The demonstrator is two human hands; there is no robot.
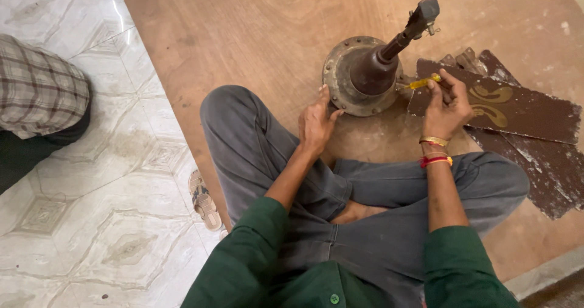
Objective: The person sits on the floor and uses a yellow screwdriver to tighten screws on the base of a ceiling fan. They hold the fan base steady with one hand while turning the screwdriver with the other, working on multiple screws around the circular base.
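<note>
A dusty brown ceiling-fan motor [360, 75] with its rod [409, 32] pointing up and right stands on a brown wooden board [255, 34]. My left hand [316, 122] rests open against the motor's near-left rim. My right hand [447, 107] grips a yellow-handled screwdriver [424, 82], whose tip points at the motor's right side. I sit cross-legged in grey trousers and a green shirt, with bangles and red thread on my right wrist.
Brown fan blades [511, 110] with gold patterns lie stacked to the right of the motor. A sandal [204, 201] sits on the patterned tile floor [91, 223] at my left. Another person in a checked garment [39, 92] sits at the far left.
</note>
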